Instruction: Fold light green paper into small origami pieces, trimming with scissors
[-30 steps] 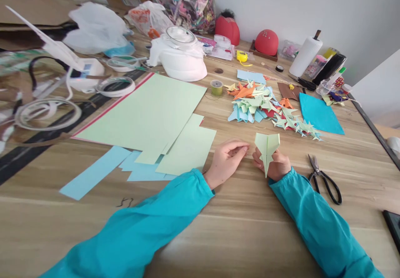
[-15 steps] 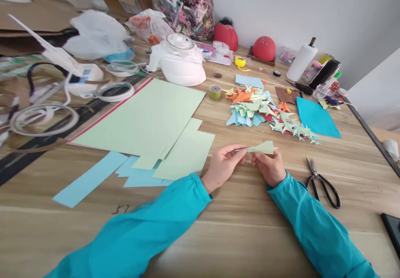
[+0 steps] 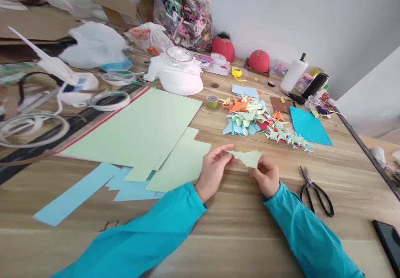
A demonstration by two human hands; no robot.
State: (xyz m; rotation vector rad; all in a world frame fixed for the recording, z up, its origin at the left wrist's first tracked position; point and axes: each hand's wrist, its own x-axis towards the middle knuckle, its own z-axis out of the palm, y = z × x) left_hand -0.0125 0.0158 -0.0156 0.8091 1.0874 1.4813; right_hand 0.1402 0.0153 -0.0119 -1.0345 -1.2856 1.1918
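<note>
Left of the scissors (image 3: 313,185), left hand (image 3: 210,174) and right hand (image 3: 267,177) each pinch one end of the folded paper (image 3: 251,159) — presumably to steady it without crushing its middle.

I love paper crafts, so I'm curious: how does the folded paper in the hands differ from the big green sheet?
The folded paper is creased and pointed; the big sheet is flat. The folded paper is small; the big sheet is far larger. Fingers hold the folded paper, while the big sheet lies untouched. Both are pale green.
</note>
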